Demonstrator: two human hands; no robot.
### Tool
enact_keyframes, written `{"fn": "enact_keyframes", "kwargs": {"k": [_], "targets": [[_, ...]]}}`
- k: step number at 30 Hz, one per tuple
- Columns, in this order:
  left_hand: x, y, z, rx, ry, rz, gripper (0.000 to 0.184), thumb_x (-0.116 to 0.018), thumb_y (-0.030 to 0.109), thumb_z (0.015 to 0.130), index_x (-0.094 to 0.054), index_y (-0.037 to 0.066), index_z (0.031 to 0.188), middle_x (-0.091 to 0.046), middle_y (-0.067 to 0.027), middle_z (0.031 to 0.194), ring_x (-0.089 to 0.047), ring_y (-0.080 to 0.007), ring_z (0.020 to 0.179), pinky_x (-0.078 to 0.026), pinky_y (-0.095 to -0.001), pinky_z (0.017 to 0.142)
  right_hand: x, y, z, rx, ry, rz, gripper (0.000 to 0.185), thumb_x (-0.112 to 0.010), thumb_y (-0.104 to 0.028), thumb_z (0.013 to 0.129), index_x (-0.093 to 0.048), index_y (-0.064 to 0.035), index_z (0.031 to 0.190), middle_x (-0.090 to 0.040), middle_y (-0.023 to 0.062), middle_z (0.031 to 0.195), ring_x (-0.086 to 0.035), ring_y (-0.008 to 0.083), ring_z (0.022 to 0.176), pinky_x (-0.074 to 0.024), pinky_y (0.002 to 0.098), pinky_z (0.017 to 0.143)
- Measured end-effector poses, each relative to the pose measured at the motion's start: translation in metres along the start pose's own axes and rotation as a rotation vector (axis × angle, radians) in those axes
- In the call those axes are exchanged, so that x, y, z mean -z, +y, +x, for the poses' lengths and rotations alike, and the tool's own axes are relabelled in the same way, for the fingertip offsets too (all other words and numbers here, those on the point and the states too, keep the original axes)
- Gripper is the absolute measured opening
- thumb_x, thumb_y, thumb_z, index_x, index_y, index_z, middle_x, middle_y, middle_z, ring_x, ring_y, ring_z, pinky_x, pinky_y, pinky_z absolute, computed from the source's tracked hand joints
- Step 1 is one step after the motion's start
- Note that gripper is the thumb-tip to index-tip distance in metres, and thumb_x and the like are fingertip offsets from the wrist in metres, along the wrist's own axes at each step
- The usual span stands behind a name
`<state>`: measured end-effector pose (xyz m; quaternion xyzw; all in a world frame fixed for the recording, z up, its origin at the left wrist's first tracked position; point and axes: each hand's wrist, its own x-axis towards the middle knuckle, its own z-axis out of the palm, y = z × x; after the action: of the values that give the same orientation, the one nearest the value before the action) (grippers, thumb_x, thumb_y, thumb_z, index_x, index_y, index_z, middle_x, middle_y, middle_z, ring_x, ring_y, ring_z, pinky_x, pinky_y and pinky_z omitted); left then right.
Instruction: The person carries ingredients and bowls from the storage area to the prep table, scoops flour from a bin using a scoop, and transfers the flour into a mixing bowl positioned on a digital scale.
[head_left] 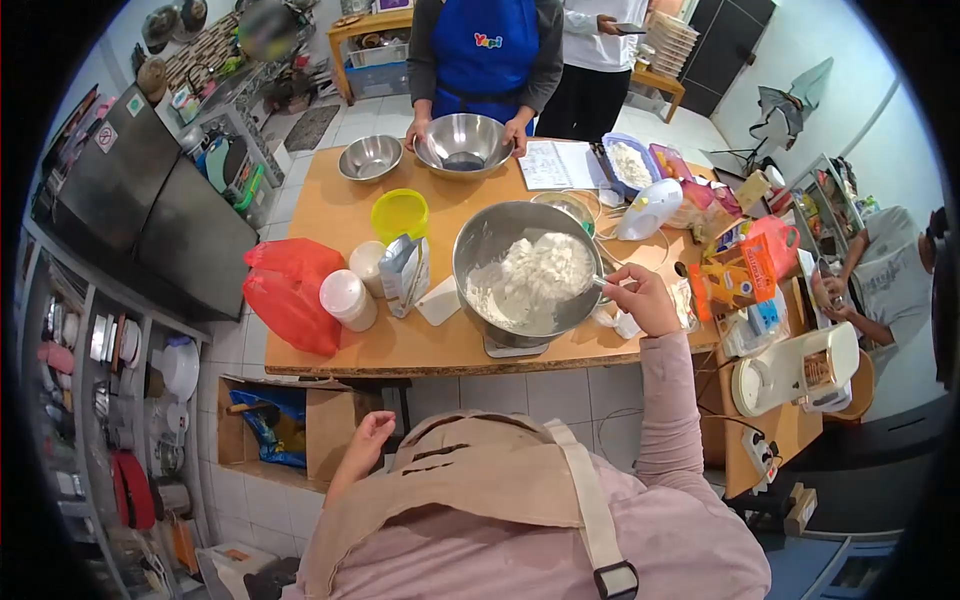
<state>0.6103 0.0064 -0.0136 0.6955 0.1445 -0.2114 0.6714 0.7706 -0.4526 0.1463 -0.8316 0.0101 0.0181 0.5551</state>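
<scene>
A large steel mixing bowl (475, 235) holding a heap of white flour (545, 265) stands on a white kitchen scale (515, 348) near the table's front edge. At its right rim, my right hand (640, 297) is closed round a short metal handle (599, 282). Whether that handle belongs to the bowl or to a scoop in the flour, I cannot tell. My left hand (372, 432) hangs below the table edge, fingers loosely bent, with nothing in it. Left of the bowl are a white-lidded jar (348, 300), an upright packet (405, 275) and a yellow-green bowl (400, 213).
Across the table (330, 210), a person in a blue apron (487, 50) grips another steel bowl (463, 145). A hand mixer (649, 209), cables and packets crowd the right side. A red plastic bag (293, 293) sits front left, above a cardboard box (335, 425) on the floor.
</scene>
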Motion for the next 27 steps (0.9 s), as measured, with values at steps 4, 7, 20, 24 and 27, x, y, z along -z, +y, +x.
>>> {"fn": "enact_keyframes", "kwargs": {"k": [4,7,20,24,27], "targets": [[-0.003,-0.023,0.015,-0.048,0.061,0.085,0.031,-0.057,0.024,0.089,-0.052,0.002,0.111,-0.056,-0.0052,0.103,-0.05,-0.0141,0.097,-0.04,-0.0283,0.087,0.006,0.012,0.017,-0.002,-0.058,0.065,0.013,-0.068,-0.011,0.077,-0.061,-0.0027,0.085,-0.049,-0.0052,0.053,-0.039,0.0015,0.044,-0.0249,0.0195,0.041],[0.004,-0.027,0.017,-0.028,0.137,0.105,0.031,-0.057,0.024,0.089,-0.052,0.002,0.111,-0.056,-0.0059,0.103,-0.051,-0.0136,0.096,-0.04,-0.0266,0.086,0.009,0.016,0.026,-0.012,-0.078,-0.042,0.013,-0.068,-0.011,0.077,-0.061,-0.0025,0.085,-0.049,-0.0053,0.054,-0.04,0.0009,0.046,-0.0267,0.0198,0.042],[-0.006,-0.033,0.016,-0.018,0.182,0.088,0.031,-0.058,0.025,0.089,-0.053,0.003,0.111,-0.057,-0.0047,0.102,-0.051,-0.0134,0.097,-0.04,-0.0268,0.087,0.018,0.001,0.028,-0.012,-0.132,-0.148,0.016,-0.069,-0.009,0.076,-0.061,0.0009,0.086,-0.062,0.0038,0.07,-0.052,0.0057,0.06,-0.0389,0.0211,0.053],[-0.012,-0.034,0.019,-0.049,0.205,0.072,0.032,-0.058,0.025,0.088,-0.053,0.003,0.111,-0.057,-0.0045,0.101,-0.051,-0.0132,0.095,-0.04,-0.0266,0.086,0.019,0.007,0.03,0.049,-0.107,-0.062,0.015,-0.068,-0.009,0.076,-0.061,0.0,0.086,-0.061,0.0027,0.067,-0.051,0.0052,0.059,-0.0378,0.0206,0.053],[-0.013,-0.036,0.021,-0.075,0.184,0.081,0.032,-0.058,0.025,0.088,-0.053,0.003,0.111,-0.057,-0.0045,0.101,-0.051,-0.0129,0.094,-0.04,-0.0265,0.086,0.019,0.011,0.03,0.087,-0.103,-0.023,0.012,-0.067,-0.008,0.078,-0.061,-0.0019,0.086,-0.058,-0.0002,0.062,-0.045,0.002,0.054,-0.0313,0.0181,0.049]]}}
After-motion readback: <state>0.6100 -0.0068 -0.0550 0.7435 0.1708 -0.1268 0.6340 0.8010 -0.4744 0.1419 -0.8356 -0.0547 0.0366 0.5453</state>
